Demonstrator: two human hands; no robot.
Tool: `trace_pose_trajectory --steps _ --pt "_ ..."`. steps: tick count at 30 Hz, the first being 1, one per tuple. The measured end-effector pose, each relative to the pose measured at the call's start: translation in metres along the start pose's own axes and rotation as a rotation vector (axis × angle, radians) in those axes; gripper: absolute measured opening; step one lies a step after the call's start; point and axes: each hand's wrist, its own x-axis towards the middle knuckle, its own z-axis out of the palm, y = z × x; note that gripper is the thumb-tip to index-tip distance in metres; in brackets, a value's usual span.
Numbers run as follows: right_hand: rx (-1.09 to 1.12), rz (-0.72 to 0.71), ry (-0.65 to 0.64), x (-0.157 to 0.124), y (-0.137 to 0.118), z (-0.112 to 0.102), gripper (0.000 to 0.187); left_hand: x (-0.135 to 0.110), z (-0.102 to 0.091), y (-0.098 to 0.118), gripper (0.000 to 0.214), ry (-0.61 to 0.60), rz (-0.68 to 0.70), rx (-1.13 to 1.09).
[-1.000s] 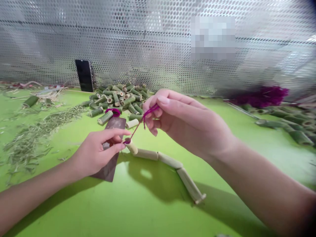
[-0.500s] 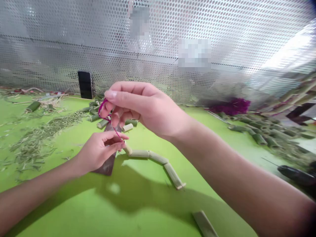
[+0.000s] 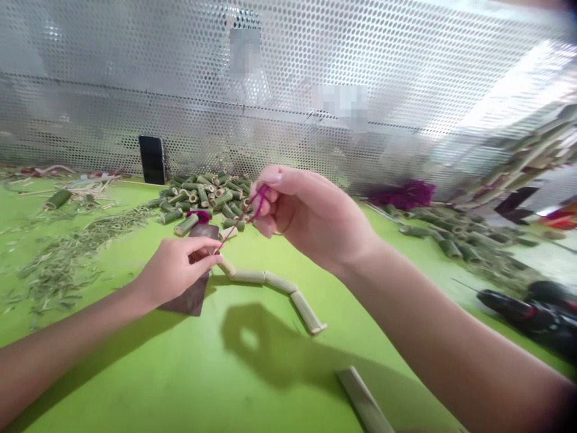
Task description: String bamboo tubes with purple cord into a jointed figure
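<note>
My right hand (image 3: 306, 213) pinches a strand of magenta yarn (image 3: 246, 215) between thumb and fingers, above the table. The yarn runs down to my left hand (image 3: 178, 270), whose fingertips grip the end of a row of short pale bamboo tubes (image 3: 265, 279). The yarn seems to enter that end tube, though my fingers hide the opening. The tubes lie end to end in a bent line on the green table (image 3: 135, 373). Under my left hand lies a dark brown rectangular sheet (image 3: 192, 300).
A magenta yarn ball (image 3: 198, 215) and a heap of cut green bamboo pieces (image 3: 202, 195) lie behind my hands. Bamboo shavings (image 3: 67, 258) cover the left. A black power drill (image 3: 518, 316) lies right; a loose bamboo strip (image 3: 363, 400) lies in front. A phone (image 3: 152, 159) leans against perforated metal (image 3: 288, 78).
My right hand swung left and up, then came back lower and closer to my left hand, with the yarn still in its fingers. The view has turned, bringing the drill and the bamboo strip into sight.
</note>
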Motion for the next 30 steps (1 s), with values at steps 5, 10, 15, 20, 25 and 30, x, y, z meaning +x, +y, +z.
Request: trace_pose_trajectory --steps 5,10,15,20,25,30 --pt "-0.009 0.052 0.198 -0.022 0.005 -0.021 0.023 0.003 -0.003 0.001 0.034 -0.076 -0.009 0.032" --pt "0.026 0.067 0.34 -0.034 0.016 -0.032 0.012 0.006 -0.005 0.006 0.038 -0.152 -0.031 0.052" --pt "0.075 0.053 0.37 -0.033 0.014 -0.029 0.01 0.007 -0.004 0.01 0.037 -0.16 -0.021 0.076" --pt "0.035 0.088 0.255 -0.016 0.015 -0.028 0.017 0.001 0.002 0.006 0.034 -0.156 -0.022 0.046" --pt "-0.026 0.104 0.05 0.01 0.025 -0.019 0.026 -0.001 0.008 -0.003 0.036 -0.125 -0.06 0.004" --pt "-0.1 0.105 -0.081 0.035 0.029 0.007 0.033 0.003 0.012 -0.01 0.034 -0.129 -0.091 -0.121"
